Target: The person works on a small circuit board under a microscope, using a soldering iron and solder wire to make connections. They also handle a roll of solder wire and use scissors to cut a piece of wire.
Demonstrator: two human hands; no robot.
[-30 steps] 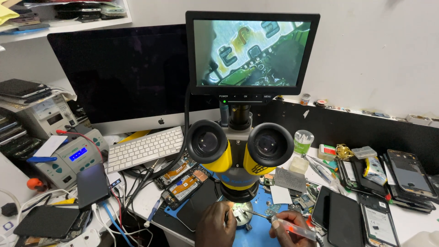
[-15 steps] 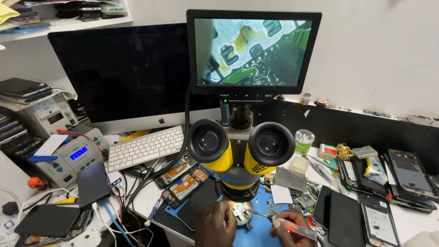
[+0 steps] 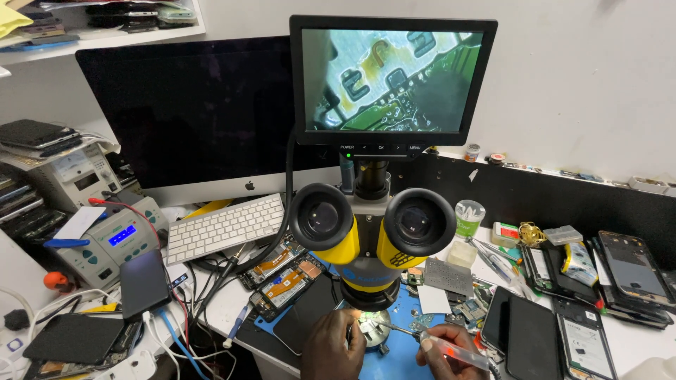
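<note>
At the bottom edge, my left hand (image 3: 332, 347) rests under the yellow-and-black stereo microscope (image 3: 372, 236), its fingers against a small lit round holder (image 3: 374, 328) on the blue mat (image 3: 401, 355). My right hand (image 3: 451, 352) grips a slim pen-like tool (image 3: 451, 347) whose metal tip reaches left to the lit spot. A small monitor (image 3: 392, 77) above the microscope shows a magnified circuit board with a dark blurred shape over it.
A large dark computer screen (image 3: 190, 112) and white keyboard (image 3: 224, 227) stand to the left, with a bench power unit (image 3: 113, 239), cables and opened phones (image 3: 282, 278). Several phones and parts (image 3: 584, 281) crowd the right side. A shelf (image 3: 98, 28) hangs at upper left.
The magnified picture on the small monitor has shifted, and a dark shape now covers its right part. Both hands stay under the microscope with only slight movement.
</note>
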